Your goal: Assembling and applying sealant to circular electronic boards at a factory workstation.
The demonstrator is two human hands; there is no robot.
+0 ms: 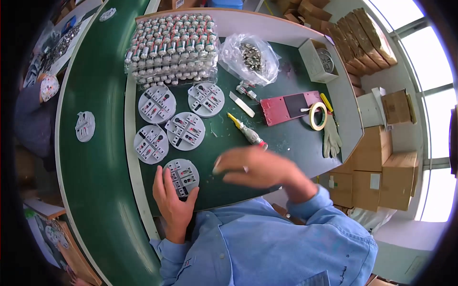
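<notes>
My left hand (172,205) is at the near left of the table, fingers and thumb round the edge of a grey round plate (183,175) with dark slots and small red and black parts. To the right of it, my right hand (257,167) is over the table, blurred by motion. Its fingers stretch out leftward, apart, with nothing visible between them; a small pale spot on it is too blurred to name. Beyond it lies a screwdriver-like tool (248,132) with a yellow tip. More grey round plates (185,131) lie farther back.
Trays of small motor-like parts (171,47) are stacked at the back left, beside a clear bag of metal parts (253,57). A white-handled blade (242,104), red board (286,107), tape roll (318,117) and glove (331,138) lie rightward. A green conveyor (100,157) runs along the left.
</notes>
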